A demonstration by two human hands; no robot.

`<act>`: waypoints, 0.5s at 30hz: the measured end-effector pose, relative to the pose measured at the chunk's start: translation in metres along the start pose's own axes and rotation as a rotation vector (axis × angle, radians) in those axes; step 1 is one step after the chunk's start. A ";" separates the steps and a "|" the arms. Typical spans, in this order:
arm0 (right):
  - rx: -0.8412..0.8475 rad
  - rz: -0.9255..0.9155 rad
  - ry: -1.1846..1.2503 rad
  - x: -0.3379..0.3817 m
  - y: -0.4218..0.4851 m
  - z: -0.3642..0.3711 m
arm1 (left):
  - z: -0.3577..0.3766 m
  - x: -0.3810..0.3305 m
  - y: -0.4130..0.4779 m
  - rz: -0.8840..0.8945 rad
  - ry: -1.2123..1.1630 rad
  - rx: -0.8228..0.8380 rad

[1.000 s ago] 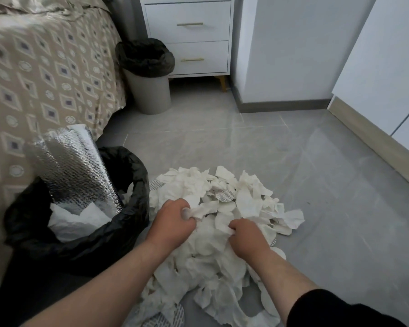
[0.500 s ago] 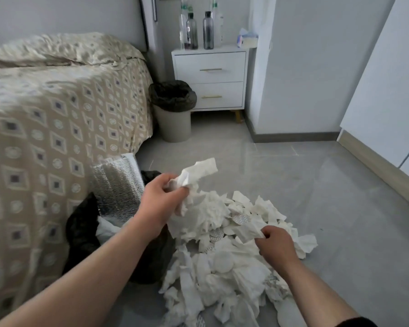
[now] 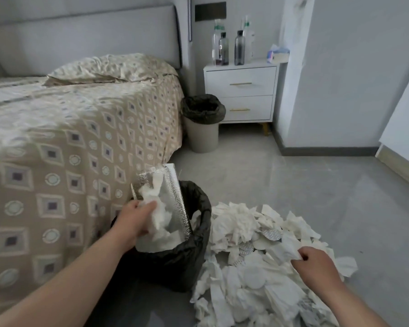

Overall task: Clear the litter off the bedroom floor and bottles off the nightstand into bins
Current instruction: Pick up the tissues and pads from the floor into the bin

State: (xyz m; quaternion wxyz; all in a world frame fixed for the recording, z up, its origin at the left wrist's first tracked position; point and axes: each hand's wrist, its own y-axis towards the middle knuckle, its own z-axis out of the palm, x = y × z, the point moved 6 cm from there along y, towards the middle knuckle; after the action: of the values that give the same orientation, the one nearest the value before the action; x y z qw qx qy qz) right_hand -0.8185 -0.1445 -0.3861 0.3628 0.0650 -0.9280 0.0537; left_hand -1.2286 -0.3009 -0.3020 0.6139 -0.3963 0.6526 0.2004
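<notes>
A heap of white paper litter [image 3: 265, 267] covers the grey floor at the lower right. My left hand [image 3: 134, 219] holds a wad of white tissue [image 3: 157, 208] over the near black-lined bin [image 3: 175, 258], which holds white paper and a silver foil sheet [image 3: 172, 185]. My right hand [image 3: 316, 263] rests on the heap's right side, fingers pinching a paper scrap. Several bottles [image 3: 232, 47] stand on the white nightstand [image 3: 241, 90] at the back.
A patterned bed [image 3: 69, 138] fills the left side, close to the near bin. A second bin [image 3: 202, 123] with a black liner stands between bed and nightstand. A tissue pack [image 3: 278, 54] lies on the nightstand. White wall and cabinet stand at right.
My left hand has lifted a wad of tissue from the heap and carried it left over the near bin. My right hand has shifted to the heap's right side. The view has tilted up.
</notes>
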 end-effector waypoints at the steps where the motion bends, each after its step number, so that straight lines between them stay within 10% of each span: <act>1: 0.021 0.003 -0.018 -0.001 0.000 0.002 | 0.003 0.009 0.007 0.015 0.197 0.025; 7: 0.349 0.014 -0.200 -0.013 -0.009 0.049 | 0.034 0.025 0.023 0.141 1.118 0.216; 15: 0.466 0.059 -0.232 -0.038 -0.016 0.089 | 0.042 0.024 0.025 0.200 1.235 0.183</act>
State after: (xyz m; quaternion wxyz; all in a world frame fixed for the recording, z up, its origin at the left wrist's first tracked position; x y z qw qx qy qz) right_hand -0.8473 -0.1699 -0.4762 0.2277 0.1255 -0.9274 0.2690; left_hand -1.2190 -0.2614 -0.3378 0.1335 -0.3217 0.9351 -0.0656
